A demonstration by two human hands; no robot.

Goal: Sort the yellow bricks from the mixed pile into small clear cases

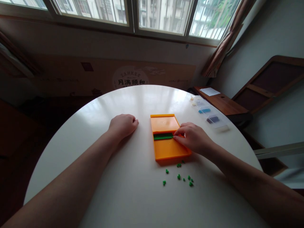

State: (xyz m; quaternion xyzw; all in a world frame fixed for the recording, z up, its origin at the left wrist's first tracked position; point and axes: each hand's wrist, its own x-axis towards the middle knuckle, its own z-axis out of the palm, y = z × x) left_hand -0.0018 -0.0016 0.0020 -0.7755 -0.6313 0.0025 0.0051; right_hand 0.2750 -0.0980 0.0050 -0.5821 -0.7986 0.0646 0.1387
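Note:
An orange plastic tray lies on the white table, with a strip across its middle holding a row of small green pieces. My right hand reaches over the tray's right side. Its thumb and fingertips are pinched at the right end of the green row, on what looks like a small green piece mostly covered by the fingers. Loose green pieces, several of them, are scattered on the table below the tray. Left of the tray, apart from it, my left hand rests on the table, curled into a fist.
At the right edge of the round white table lies a clear plastic compartment box with blue, dark and pale contents. Beyond it stands a brown wooden surface with a paper sheet on it. Windows line the far wall.

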